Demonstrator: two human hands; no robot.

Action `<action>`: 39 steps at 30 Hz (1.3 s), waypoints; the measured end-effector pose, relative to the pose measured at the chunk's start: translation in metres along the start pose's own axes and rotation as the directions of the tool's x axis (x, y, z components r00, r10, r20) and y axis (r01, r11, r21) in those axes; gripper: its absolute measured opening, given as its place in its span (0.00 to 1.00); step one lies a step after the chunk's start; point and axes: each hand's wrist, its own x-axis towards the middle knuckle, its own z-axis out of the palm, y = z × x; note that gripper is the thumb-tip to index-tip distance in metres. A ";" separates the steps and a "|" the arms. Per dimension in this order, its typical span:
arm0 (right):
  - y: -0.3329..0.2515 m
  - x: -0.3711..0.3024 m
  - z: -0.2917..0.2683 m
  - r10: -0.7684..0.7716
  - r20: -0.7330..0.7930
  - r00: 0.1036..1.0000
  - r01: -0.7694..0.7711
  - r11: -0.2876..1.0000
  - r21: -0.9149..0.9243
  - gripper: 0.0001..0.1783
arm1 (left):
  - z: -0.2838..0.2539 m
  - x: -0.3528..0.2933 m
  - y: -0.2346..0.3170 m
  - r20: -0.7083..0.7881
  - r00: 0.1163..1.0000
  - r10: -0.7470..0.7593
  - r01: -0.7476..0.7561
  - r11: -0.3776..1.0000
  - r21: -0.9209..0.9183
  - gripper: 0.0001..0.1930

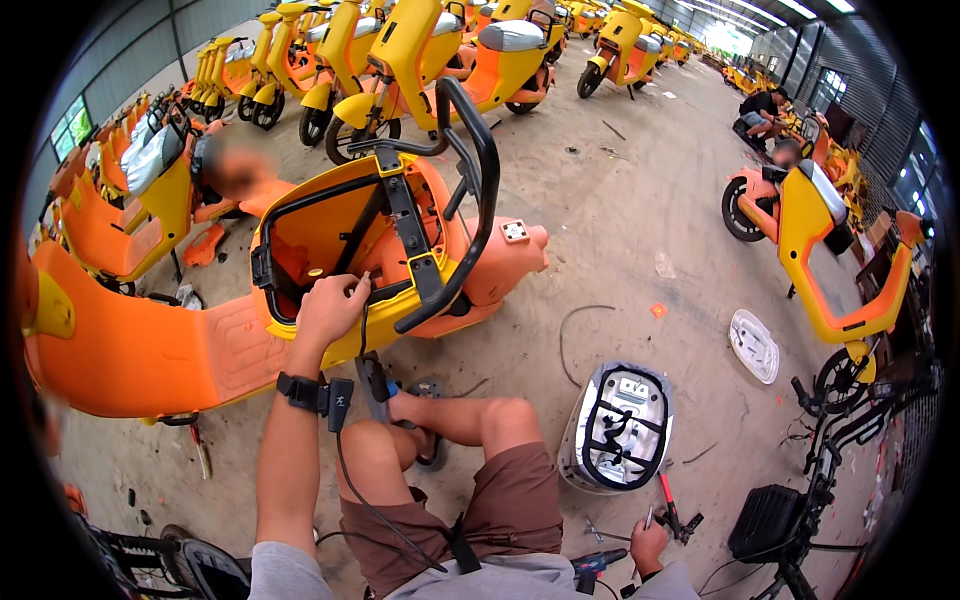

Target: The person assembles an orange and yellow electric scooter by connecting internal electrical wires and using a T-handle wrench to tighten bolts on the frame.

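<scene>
my hands are well apart: left hand (330, 308) pinching a black cable (362, 318) at the open scooter seat tub (330, 235), right hand (649, 545) gripping red pliers (668, 505) by the floor.

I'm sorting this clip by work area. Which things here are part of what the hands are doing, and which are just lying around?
In hand:
- left hand inside the open orange-and-yellow scooter body
- right hand at the red-handled pliers
- upturned grey seat beside them

Lying about:
- white panel on the floor
- loose wire
- parked yellow scooters
</scene>
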 end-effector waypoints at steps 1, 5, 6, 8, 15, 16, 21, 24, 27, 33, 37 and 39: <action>0.001 0.004 0.000 0.004 0.004 1.000 -0.004 1.000 0.011 0.17 | 0.001 0.000 -0.002 -0.002 1.000 0.000 0.000 1.000 0.001 0.23; 0.008 0.019 0.000 0.020 0.000 1.000 -0.020 0.999 0.035 0.17 | 0.003 0.002 -0.006 -0.011 1.000 0.019 -0.019 1.000 0.008 0.24; 0.010 0.022 0.001 0.030 -0.016 0.999 -0.029 0.999 0.029 0.18 | 0.003 0.002 -0.006 -0.010 1.000 0.019 -0.019 1.000 0.008 0.24; 0.014 0.032 0.002 0.027 -0.026 0.999 -0.027 1.000 0.008 0.18 | 0.003 0.002 -0.005 -0.009 1.000 0.019 -0.019 1.000 0.008 0.24; 0.015 0.054 0.017 0.041 0.023 0.999 -0.042 0.998 0.041 0.18 | 0.000 0.001 -0.003 -0.007 1.000 -0.003 0.003 1.000 0.003 0.24; 0.024 0.052 0.031 0.060 0.044 0.997 -0.063 0.995 0.079 0.19 | 0.002 0.002 -0.001 -0.010 1.000 0.001 -0.001 1.000 0.003 0.24; -0.001 0.025 0.033 -0.159 0.155 0.975 0.143 0.983 0.114 0.18 | -0.001 -0.001 0.002 -0.026 1.000 -0.008 0.009 1.000 0.017 0.23; -0.028 0.011 0.015 -0.279 0.243 0.929 0.262 0.960 0.100 0.18 | 0.000 -0.001 -0.003 -0.030 0.999 -0.017 0.017 1.000 0.010 0.22; -0.037 0.010 0.009 -0.314 0.268 0.911 0.299 0.950 0.094 0.18 | 0.002 0.000 -0.004 -0.022 1.000 -0.020 0.020 1.000 -0.009 0.22; -0.051 0.019 0.005 -0.324 0.213 0.922 0.316 0.946 0.072 0.18 | -0.001 0.000 -0.003 -0.010 1.000 -0.023 0.023 1.000 -0.016 0.22; -0.056 0.016 0.002 -0.324 0.254 0.911 0.318 0.946 0.069 0.17 | 0.001 0.002 -0.003 0.003 0.999 -0.033 0.033 0.999 -0.020 0.22; -0.056 0.014 0.004 -0.319 0.254 0.913 0.313 0.947 0.065 0.18 | 0.001 0.002 -0.004 0.000 0.999 -0.037 0.037 0.999 -0.011 0.22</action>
